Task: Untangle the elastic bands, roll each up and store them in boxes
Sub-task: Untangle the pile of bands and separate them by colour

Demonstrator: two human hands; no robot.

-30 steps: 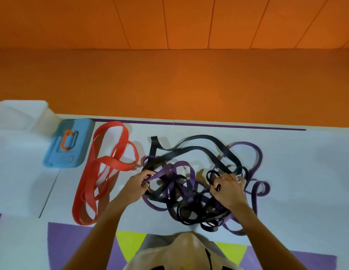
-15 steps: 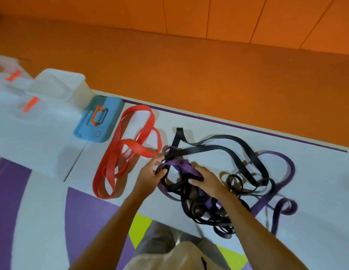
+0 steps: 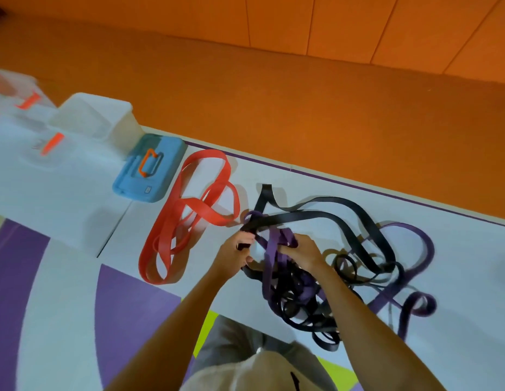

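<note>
A tangle of black bands [image 3: 333, 214] and purple bands [image 3: 415, 235] lies on the white mat in front of me. My left hand [image 3: 235, 253] grips a black strand at the tangle's left edge. My right hand [image 3: 300, 251] holds a bunch of purple strands lifted off the heap. A red band [image 3: 189, 213] lies loose in long loops to the left, apart from the tangle. A clear open box [image 3: 96, 118] stands at the far left, with a blue lid [image 3: 149, 167] with an orange handle beside it.
More clear lids with orange clips [image 3: 52, 142] lie on the mat at the far left. The orange floor [image 3: 273, 94] runs behind the mat's purple-lined edge. Purple and yellow mat patches lie near my knees.
The camera view has swung left and tilted. My right hand moved from the tangle's right side to its left and lifted purple strands; my left hand stayed at the left edge.
</note>
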